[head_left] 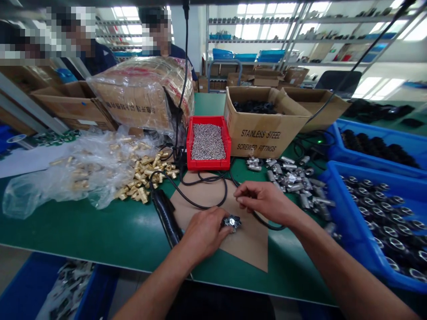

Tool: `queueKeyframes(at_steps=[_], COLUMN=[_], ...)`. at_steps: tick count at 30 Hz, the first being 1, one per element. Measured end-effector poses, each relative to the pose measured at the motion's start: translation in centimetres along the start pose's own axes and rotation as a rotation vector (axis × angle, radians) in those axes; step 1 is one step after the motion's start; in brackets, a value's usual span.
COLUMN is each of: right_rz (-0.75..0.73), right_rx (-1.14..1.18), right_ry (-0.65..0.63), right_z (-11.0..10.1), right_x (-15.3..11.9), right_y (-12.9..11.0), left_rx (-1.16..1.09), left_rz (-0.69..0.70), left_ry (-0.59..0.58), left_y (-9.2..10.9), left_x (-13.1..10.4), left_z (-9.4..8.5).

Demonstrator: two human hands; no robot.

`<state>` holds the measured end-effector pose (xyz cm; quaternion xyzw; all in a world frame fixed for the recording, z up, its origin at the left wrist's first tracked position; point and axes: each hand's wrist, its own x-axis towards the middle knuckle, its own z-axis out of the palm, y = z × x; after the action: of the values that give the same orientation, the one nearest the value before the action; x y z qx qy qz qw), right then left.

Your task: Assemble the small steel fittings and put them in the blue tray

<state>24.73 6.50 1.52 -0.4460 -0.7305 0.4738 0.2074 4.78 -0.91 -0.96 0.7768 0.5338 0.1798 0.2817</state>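
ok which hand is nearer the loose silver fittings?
Right. The right hand is just left of the silver fittings; the left hand is farther left, holding a small metal part over the cardboard sheet.

Bare cardboard (255,246) and green tabletop (133,242) leave a passage along the near edge, while a looping black cable (200,207) and red bin (208,165) block the way forward

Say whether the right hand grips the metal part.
No, the left hand grips the metal part, while the right hand is held apart from it.
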Motion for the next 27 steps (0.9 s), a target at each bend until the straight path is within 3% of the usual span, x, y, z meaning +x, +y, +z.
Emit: queueKeyframes(at_steps=[4,8,16,20,27], right_rz=[-0.012,-0.064,0.320,0.377,0.383], right_rx=[0.072,0.113,0.478,0.539,0.541], right_ry=[-0.044,-0.088,-0.114,-0.055,-0.057], right_z=[1.4,2.2,3.6,4.0,4.3], right_x=[-2.1,-2.3,-2.1,-2.2,-2.2], right_y=[2.0,3.2,3.2,2.9,2.8], left_rx=[0.012,0.017,0.017,0.001,0.017], left_rz=[-0.012,-0.033,-0.037,-0.033,-0.028], left_ry=[-0.008,-0.018,-0.019,-0.027,-0.027], left_y=[0.0,0.1,0.1,-0.1,-0.2], left_x=[0.1,0.1,0.2,0.2,0.2], left_z=[-0.1,-0.1,0.1,0.0,0.0])
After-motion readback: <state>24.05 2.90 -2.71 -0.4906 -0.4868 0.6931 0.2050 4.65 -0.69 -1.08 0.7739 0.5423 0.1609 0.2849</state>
